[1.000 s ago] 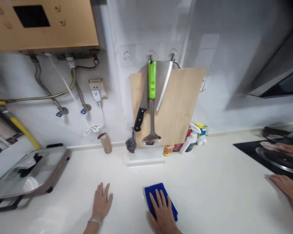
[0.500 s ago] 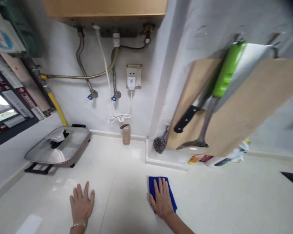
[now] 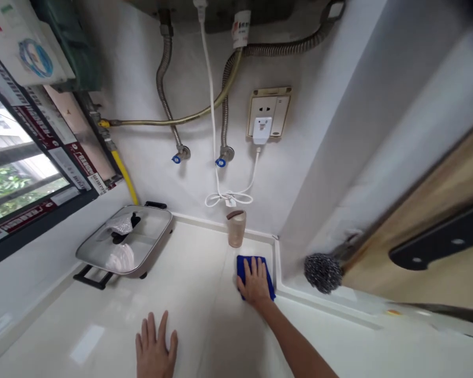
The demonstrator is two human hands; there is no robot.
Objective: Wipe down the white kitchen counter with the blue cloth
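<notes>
From my end of the link, I have the right hand (image 3: 255, 283) palm down on a folded blue cloth (image 3: 242, 268), which lies on the white tabletop (image 3: 197, 268) near the corner, just in front of the translucent brownish cup (image 3: 237, 231) and beside the raised ledge (image 3: 323, 310). Its fingers are extended and slightly spread over the cloth, bearing on it from above with nothing pinched. The left hand (image 3: 154, 349) is well apart from it, palm down over the bare surface, fingers straight and fanned, holding nothing; I cannot tell how firmly it touches.

The cloth looks light, soft and limp, with no fragility to worry me. I'd expect the folded layers to shear apart if I pressed only one edge, so a broad, even palm across the middle seems the best contact. To lift it, I'd take the fold between thumb and fingers at an uncovered edge, catching every layer. The tabletop has a glossy look, so I judge the cloth would slide easily; whether it is damp, I can't see. The cup looks light and easy to tip, so I'd mind my fingertips there.
</notes>
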